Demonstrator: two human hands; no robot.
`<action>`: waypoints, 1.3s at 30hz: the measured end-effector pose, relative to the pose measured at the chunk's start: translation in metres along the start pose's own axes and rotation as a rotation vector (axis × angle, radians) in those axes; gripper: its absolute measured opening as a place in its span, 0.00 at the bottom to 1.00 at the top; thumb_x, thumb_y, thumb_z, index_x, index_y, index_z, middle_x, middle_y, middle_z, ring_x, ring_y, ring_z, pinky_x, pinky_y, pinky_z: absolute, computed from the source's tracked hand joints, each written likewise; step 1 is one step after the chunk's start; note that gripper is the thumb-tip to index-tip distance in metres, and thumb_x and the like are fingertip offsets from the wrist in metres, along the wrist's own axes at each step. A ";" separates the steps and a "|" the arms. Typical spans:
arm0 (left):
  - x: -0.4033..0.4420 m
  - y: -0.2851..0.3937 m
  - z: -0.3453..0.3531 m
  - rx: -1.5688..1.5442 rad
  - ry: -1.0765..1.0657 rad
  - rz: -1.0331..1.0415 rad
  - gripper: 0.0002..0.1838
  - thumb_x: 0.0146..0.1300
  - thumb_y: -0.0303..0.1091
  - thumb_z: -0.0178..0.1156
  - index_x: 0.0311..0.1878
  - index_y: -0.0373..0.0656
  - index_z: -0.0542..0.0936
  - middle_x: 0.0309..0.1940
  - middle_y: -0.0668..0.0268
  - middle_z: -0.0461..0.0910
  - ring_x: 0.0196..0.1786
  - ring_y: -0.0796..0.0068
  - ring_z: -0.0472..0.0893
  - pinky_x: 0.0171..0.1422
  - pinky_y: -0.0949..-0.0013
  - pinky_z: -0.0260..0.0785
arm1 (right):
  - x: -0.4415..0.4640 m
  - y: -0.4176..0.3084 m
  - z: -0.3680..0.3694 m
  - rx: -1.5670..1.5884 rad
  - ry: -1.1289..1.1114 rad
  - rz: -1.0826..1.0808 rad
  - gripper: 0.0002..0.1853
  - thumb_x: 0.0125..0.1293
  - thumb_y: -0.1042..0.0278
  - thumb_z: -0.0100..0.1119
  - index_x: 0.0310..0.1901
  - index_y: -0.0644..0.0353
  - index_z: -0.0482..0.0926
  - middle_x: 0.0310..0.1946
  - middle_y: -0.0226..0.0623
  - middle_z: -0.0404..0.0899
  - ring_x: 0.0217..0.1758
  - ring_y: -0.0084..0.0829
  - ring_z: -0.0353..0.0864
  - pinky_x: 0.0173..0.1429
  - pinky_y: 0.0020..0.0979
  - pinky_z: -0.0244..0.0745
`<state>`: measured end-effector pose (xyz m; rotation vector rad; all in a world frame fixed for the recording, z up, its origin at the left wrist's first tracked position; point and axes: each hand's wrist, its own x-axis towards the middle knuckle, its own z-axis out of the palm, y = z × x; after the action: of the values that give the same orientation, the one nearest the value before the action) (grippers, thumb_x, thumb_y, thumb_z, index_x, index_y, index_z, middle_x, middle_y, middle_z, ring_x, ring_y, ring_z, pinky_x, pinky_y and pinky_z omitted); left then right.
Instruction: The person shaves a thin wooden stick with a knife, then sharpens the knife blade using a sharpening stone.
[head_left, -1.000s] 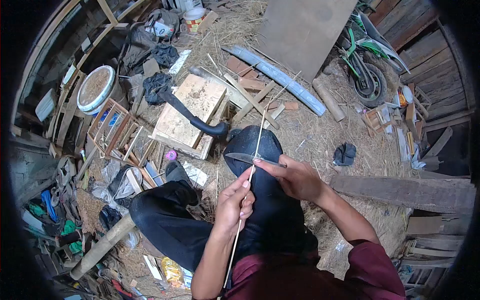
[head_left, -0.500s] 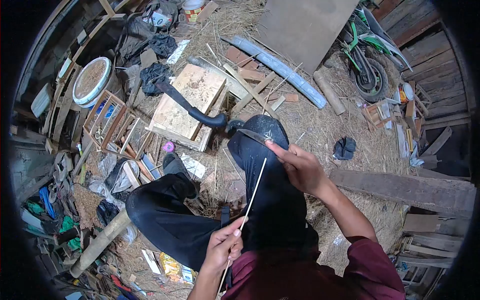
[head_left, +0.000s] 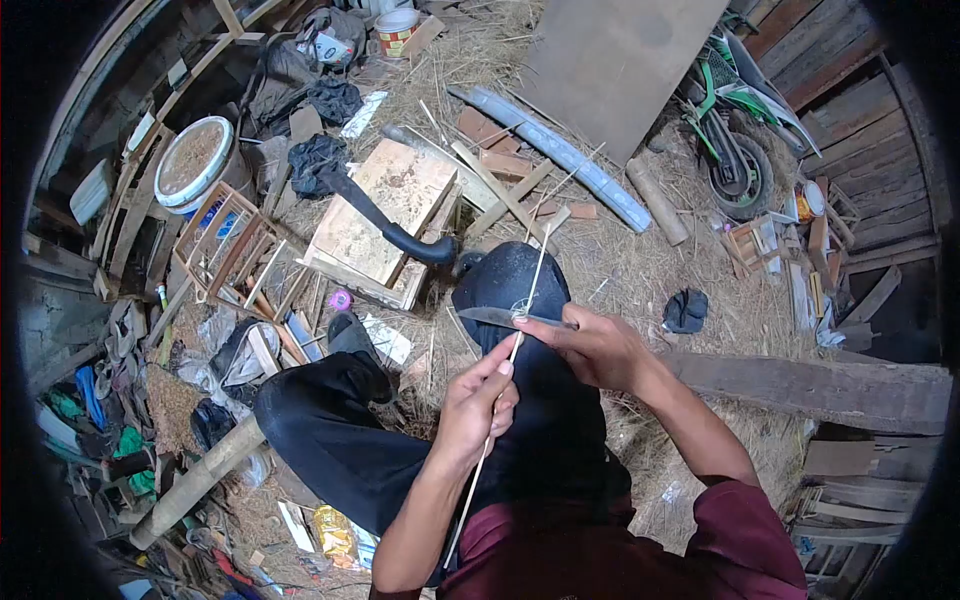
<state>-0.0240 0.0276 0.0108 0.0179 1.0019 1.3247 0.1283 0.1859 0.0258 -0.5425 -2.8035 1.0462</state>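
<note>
My left hand (head_left: 474,410) is closed around a thin pale stick (head_left: 465,520), which slants from my lap up past my knee. My right hand (head_left: 603,352) grips a knife, its handle mostly hidden by the fingers. The knife blade (head_left: 484,316) points left over my raised knee and crosses the stick just above my left fingertips. Pale curled shavings (head_left: 521,306) show where blade and stick meet. Both hands are close together in front of the dark trousers (head_left: 520,275).
Beyond my knee, a machete (head_left: 375,215) with a black handle lies on a wooden block (head_left: 340,220). Around it are a white bucket (head_left: 232,150), a small wooden frame (head_left: 215,245), a grey-blue pipe (head_left: 560,155) and a green motorbike (head_left: 735,150). A thick beam (head_left: 820,392) lies at right.
My left hand has moved forward and up with the stick, so the stick now reaches past the blade. The knife has come down and slightly left, close to my left hand.
</note>
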 end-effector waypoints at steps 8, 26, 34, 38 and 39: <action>-0.047 -0.020 -0.026 0.010 0.002 -0.092 0.22 0.75 0.33 0.50 0.70 0.44 0.69 0.17 0.76 0.60 0.16 0.89 0.56 0.18 0.82 0.47 | -0.004 0.007 0.013 -0.142 0.111 -0.010 0.42 0.53 0.83 0.57 0.68 0.29 0.68 0.23 0.35 0.65 0.22 0.34 0.70 0.26 0.35 0.69; 0.008 0.001 0.006 0.309 0.150 0.200 0.24 0.72 0.34 0.55 0.69 0.38 0.68 0.17 0.75 0.67 0.16 0.88 0.61 0.19 0.80 0.51 | 0.001 0.001 0.003 -0.093 0.008 -0.040 0.41 0.55 0.82 0.58 0.68 0.28 0.68 0.24 0.38 0.64 0.22 0.40 0.69 0.26 0.38 0.68; -0.039 -0.025 -0.022 0.348 0.095 0.115 0.22 0.74 0.35 0.52 0.68 0.40 0.70 0.18 0.75 0.67 0.19 0.88 0.63 0.23 0.80 0.56 | -0.002 0.014 0.011 -0.056 0.142 -0.003 0.38 0.58 0.82 0.55 0.68 0.32 0.69 0.24 0.39 0.65 0.23 0.42 0.70 0.28 0.40 0.69; -0.069 -0.035 -0.037 0.303 0.115 0.067 0.22 0.73 0.33 0.54 0.68 0.40 0.71 0.17 0.75 0.66 0.19 0.88 0.63 0.23 0.80 0.55 | -0.005 0.014 0.012 -0.021 0.175 0.021 0.37 0.59 0.81 0.54 0.68 0.32 0.69 0.24 0.39 0.65 0.23 0.41 0.70 0.29 0.40 0.68; -0.076 -0.035 -0.040 0.300 0.126 0.059 0.21 0.73 0.33 0.54 0.68 0.40 0.72 0.17 0.75 0.66 0.19 0.88 0.63 0.22 0.80 0.55 | -0.005 0.013 0.012 -0.008 0.190 0.028 0.36 0.60 0.81 0.53 0.68 0.32 0.69 0.24 0.39 0.64 0.24 0.41 0.70 0.29 0.40 0.68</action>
<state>-0.0135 -0.0645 0.0130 0.1942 1.3097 1.2294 0.1342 0.1860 0.0080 -0.6473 -2.6433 0.9346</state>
